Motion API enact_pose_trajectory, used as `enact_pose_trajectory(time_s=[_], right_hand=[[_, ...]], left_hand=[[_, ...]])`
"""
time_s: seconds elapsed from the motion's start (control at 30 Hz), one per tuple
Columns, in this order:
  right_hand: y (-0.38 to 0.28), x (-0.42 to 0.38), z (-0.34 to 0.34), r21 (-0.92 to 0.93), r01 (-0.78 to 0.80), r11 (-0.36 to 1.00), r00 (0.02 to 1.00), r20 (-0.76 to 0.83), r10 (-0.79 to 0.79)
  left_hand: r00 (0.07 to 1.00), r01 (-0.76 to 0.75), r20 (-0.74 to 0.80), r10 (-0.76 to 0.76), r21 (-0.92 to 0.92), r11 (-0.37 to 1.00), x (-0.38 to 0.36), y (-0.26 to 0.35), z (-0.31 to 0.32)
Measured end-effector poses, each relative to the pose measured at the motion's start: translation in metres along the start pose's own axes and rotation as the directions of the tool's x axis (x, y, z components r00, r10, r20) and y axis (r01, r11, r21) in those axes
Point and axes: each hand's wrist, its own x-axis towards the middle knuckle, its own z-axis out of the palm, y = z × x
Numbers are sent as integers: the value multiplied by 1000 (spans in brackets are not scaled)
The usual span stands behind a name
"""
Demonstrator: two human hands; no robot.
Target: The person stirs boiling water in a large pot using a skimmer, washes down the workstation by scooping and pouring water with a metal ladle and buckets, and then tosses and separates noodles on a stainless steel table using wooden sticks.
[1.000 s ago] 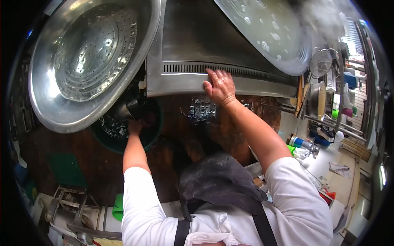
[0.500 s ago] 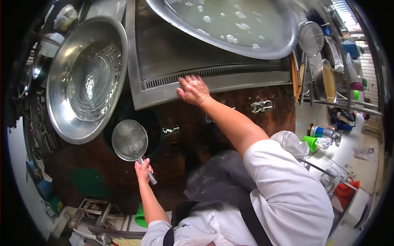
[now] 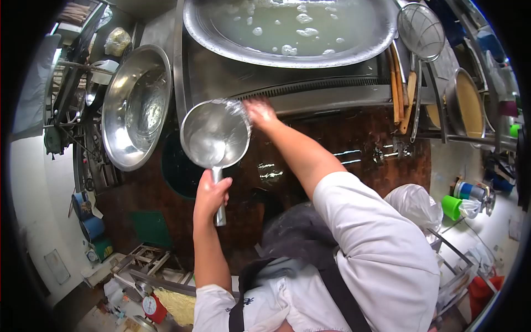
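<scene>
The left hand (image 3: 210, 193) wraps round the handle of a metal dipper (image 3: 213, 135), whose bowl lies just ahead of it, beside the right hand (image 3: 260, 113). The right hand, blurred, is at the slotted strip (image 3: 310, 87); I cannot tell whether its fingers are spread. A wide pan (image 3: 293, 60) of cloudy liquid (image 3: 354, 22) sits beyond both hands.

Site reads as a working kitchen, commercial in type, from the size of its equipment. A broad metal pan (image 3: 293, 62) of pale, foam-flecked liquid stands at a steel worktop (image 3: 332, 103); a deep metal basin (image 3: 114, 119) is to the left, a wire strainer (image 3: 420, 30) and wooden-handled utensils (image 3: 396, 94) to the right. Also noted: metal dipper (image 3: 213, 133), wet brown floor (image 3: 381, 149), red dial scale (image 3: 154, 310), dark apron (image 3: 298, 237).
</scene>
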Motion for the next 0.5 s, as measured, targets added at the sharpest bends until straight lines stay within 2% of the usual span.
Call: enact_pose_trajectory(time_s=[0.03, 0.07, 0.1, 0.13, 0.17, 0.23, 0.3, 0.37, 0.43, 0.5], right_hand=[[28, -6, 3, -4, 38, 999, 999, -2, -38], [38, -10, -18, 86, -109, 990, 985, 146, 96], [51, -16, -41, 146, -267, 953, 929, 303, 214], [79, -31, -36, -88, -138, 987, 988, 56, 143], [109, -46, -29, -342, -61, 938, 986, -167, 3], [138, -61, -83, -378, -205, 903, 979, -64, 195], [190, -83, -105, -370, -375, 850, 891, 110, 441], [191, -96, -183, -452, -511, 731, 823, -13, 568], [259, -122, -165, -403, -719, 566, 694, -374, 616], [266, -123, -160, -436, -729, 528, 684, -444, 578]], left_hand=[[1000, 15, -17, -13, 118, 993, 7, 13, 15], [1000, -7, -15, 10, 161, 987, 13, 25, 30], [1000, -18, 23, 14, 164, 986, 17, 41, 43], [999, -32, 49, 24, 178, 983, 23, 50, 55], [997, -47, 76, 33, 193, 980, 28, 57, 66], [991, -26, 131, 9, 124, 992, 38, 66, 81], [983, 15, 184, -15, 1, 1000, 47, 65, 87], [970, 79, 241, -37, -168, 983, 54, 58, 85], [953, 121, 302, -12, -344, 931, 60, 46, 72], [958, 123, 287, 15, -457, 881, 53, 44, 56]])
